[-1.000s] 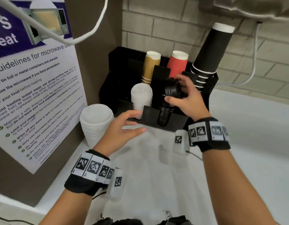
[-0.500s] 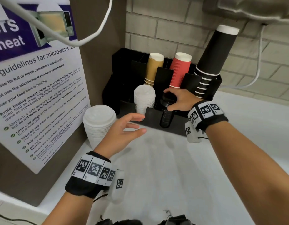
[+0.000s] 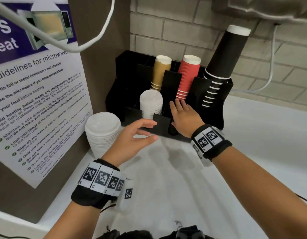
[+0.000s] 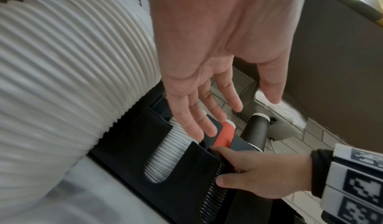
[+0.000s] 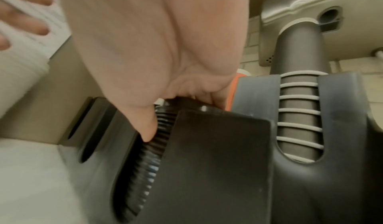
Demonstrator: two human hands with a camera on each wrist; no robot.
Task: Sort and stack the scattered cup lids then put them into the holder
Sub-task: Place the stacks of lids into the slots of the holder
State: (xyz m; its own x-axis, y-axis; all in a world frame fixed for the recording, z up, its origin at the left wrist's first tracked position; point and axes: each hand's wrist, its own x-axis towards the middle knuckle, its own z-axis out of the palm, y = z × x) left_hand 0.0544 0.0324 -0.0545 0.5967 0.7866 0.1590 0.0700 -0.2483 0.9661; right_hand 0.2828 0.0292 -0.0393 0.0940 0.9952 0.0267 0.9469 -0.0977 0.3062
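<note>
A black holder [image 3: 162, 125] stands against the brick wall. Its front slot holds a stack of black lids [image 4: 213, 199], ribbed edges showing through the cut-out [image 5: 145, 158]. My right hand [image 3: 179, 105] lies flat on top of that stack, fingers straight, with the thumb along its side [image 5: 148, 129]. A short stack of white lids [image 3: 151, 104] sits in the slot to the left. A taller, wider stack of white lids [image 3: 102, 133] stands on the counter beside the holder. My left hand [image 3: 153, 131] hovers open in front of the holder, holding nothing.
Tan cups [image 3: 161, 71], red cups [image 3: 188, 76] and tall black cups [image 3: 223, 56] fill the holder's rear slots. A brown panel with a microwave notice [image 3: 37, 100] walls off the left. The white counter [image 3: 166, 187] stretches toward me and to the right.
My right hand brought the black lids down from a tilted hold above the slot into the holder and now lies flat on top of them. The left hand has barely moved.
</note>
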